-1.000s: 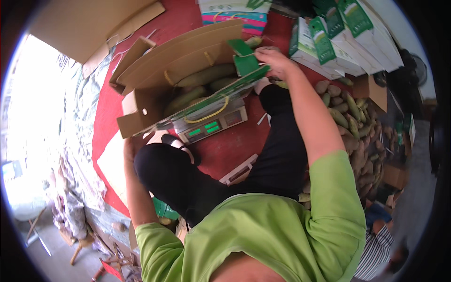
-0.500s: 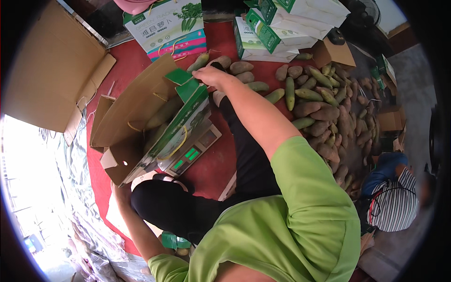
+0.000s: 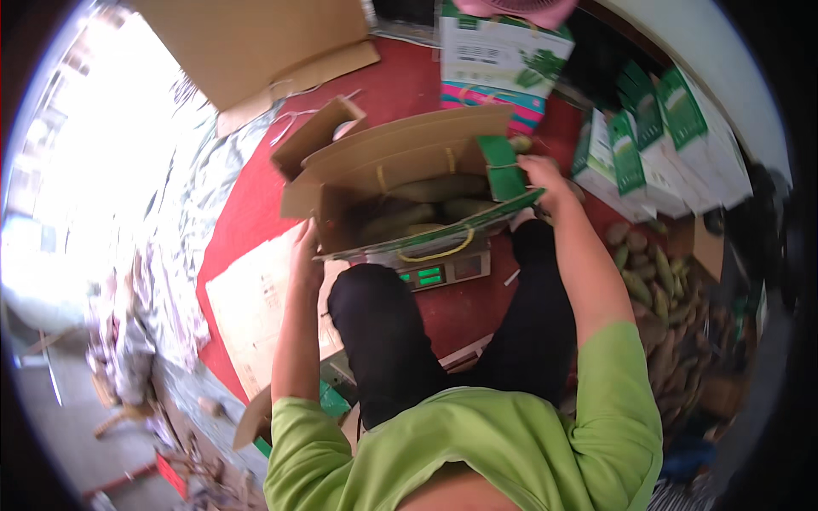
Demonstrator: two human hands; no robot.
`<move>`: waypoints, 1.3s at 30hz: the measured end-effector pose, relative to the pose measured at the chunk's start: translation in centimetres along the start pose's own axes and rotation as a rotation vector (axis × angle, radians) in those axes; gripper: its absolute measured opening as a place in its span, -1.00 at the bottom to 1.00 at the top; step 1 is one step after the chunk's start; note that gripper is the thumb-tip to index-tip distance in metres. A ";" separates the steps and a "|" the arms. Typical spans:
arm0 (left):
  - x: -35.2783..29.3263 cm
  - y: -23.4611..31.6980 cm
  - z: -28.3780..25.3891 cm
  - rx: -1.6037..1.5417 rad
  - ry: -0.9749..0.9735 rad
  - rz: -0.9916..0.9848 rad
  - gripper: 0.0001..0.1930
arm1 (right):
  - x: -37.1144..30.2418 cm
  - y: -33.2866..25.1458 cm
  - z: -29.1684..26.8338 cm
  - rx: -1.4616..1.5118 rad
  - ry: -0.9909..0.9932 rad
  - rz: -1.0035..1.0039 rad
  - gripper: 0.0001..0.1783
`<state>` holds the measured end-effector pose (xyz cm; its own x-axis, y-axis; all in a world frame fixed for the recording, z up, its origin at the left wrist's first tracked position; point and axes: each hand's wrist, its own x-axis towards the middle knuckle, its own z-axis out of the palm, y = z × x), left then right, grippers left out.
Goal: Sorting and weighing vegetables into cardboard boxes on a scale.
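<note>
An open carton (image 3: pixel 409 134) with a brown inside, green end flaps and yellow cord handles stands between my hands. Several long green radishes (image 3: pixel 439 187) lie in it. Under the carton is a weighing scale (image 3: pixel 464 266) with a lit green display; the carton hides most of it. At the carton's left end, my left hand (image 3: pixel 307 255) grips the corner, its fingers partly hidden. My right hand (image 3: pixel 543 177) is closed on the right end, beside the green flap (image 3: pixel 503 170).
Upright white-and-green cartons (image 3: pixel 652 162) stand at the far right. Below them lies a heap of green and reddish-brown radishes (image 3: pixel 660 285). A pink fan (image 3: pixel 532 10) rests on stacked cartons at the back. Flat cardboard (image 3: pixel 264 298) lies by my left arm, on a red mat (image 3: pixel 409 72).
My view has swung to the right, so the carton appears level and nearer the middle. My left hand has come up along the carton's left end; the right hand stays at its right end.
</note>
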<state>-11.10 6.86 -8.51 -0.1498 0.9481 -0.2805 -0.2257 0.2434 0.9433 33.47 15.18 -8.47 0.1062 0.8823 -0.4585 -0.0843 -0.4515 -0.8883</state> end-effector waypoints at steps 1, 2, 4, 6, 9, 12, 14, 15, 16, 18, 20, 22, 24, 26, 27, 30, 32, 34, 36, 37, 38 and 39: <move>-0.3 0.6 -0.2 -0.043 -0.011 -0.012 -0.68 | -0.1 -0.3 0.7 0.068 0.057 0.047 -0.69; -0.5 0.9 -1.1 -0.061 -0.017 -0.059 -0.67 | 0.0 -0.4 1.0 0.036 0.053 0.028 -0.67; -0.7 1.2 -2.7 -0.095 0.030 -0.061 -0.67 | 0.6 -0.7 1.9 0.006 0.021 -0.028 -0.65; -1.0 0.9 -5.1 -0.062 0.056 -0.050 -0.65 | 0.6 -1.5 4.2 -0.012 -0.035 -0.039 -0.65; -2.7 1.7 -9.5 -0.095 0.107 -0.017 -0.65 | -1.5 -3.3 9.0 -0.020 -0.171 0.042 -0.65; -3.8 0.9 -15.9 -0.171 0.198 0.044 -0.61 | -3.9 -3.8 15.8 -0.158 -0.258 -0.067 -0.65; -5.2 -0.8 -23.8 -0.325 0.277 -0.017 -0.47 | -6.4 -3.9 21.6 -0.193 -0.338 -0.083 -0.66; -5.6 0.1 -23.6 -0.424 0.293 -0.079 -0.48 | -5.6 -3.0 22.9 -0.281 -0.337 -0.069 -0.68; -6.8 1.0 -23.8 -0.515 0.312 -0.148 -0.49 | -6.1 -2.5 24.9 -0.353 -0.370 -0.044 -0.71; -10.5 0.0 -30.9 -0.470 0.195 -0.030 -0.49 | -7.5 -0.2 30.7 -0.502 -0.357 -0.297 -0.74; -14.6 0.1 -39.0 -0.221 0.108 0.224 -0.49 | -8.5 2.5 36.9 -0.422 -0.409 -0.176 -0.74; -14.0 2.3 -32.3 -0.369 0.321 -0.032 -0.48 | -7.7 5.8 37.7 -0.528 -0.295 -0.162 -0.64; -20.1 1.9 -37.2 -0.314 0.324 -0.037 -0.45 | -13.3 5.9 40.5 -0.510 -0.641 -0.018 -0.55; -23.7 0.9 -40.8 -0.205 0.331 -0.045 -0.36 | -15.8 8.8 43.4 -0.695 -0.555 0.211 -0.49; -25.0 0.4 -42.2 -0.144 0.365 -0.054 -0.29 | -16.2 10.9 44.7 -0.809 -0.717 0.108 -0.47; -24.7 0.5 -40.4 -0.204 0.394 -0.322 -0.38 | -15.2 17.6 43.6 -1.281 -1.107 -0.481 -0.45; -25.2 1.6 -40.0 -0.032 0.466 -0.194 -0.41 | -15.3 18.3 44.6 -1.525 -1.292 -0.699 -0.46; -24.5 2.5 -38.8 0.146 0.515 -0.063 -0.43 | -15.0 17.8 46.0 -1.106 -0.937 -0.534 -0.59; -23.0 3.7 -37.2 0.327 0.547 0.075 -0.46 | -14.0 16.8 45.2 -0.892 -0.731 -0.451 -0.65; -23.6 4.0 -37.0 0.412 0.598 0.145 -0.47 | -14.3 13.9 45.3 -0.640 -0.769 -0.283 -0.71; -24.2 4.0 -36.6 0.492 0.652 0.207 -0.48 | -14.9 9.7 44.8 -0.395 -0.796 -0.107 -0.75; -24.0 4.3 -35.7 0.579 0.683 0.273 -0.50 | -15.1 6.0 43.7 -0.140 -0.788 0.067 -0.74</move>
<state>-42.81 -22.13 -4.02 -0.7018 0.7063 0.0932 0.3874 0.2686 0.8819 -11.89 4.97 -5.72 -0.6296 0.6635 -0.4042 0.0647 -0.4737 -0.8783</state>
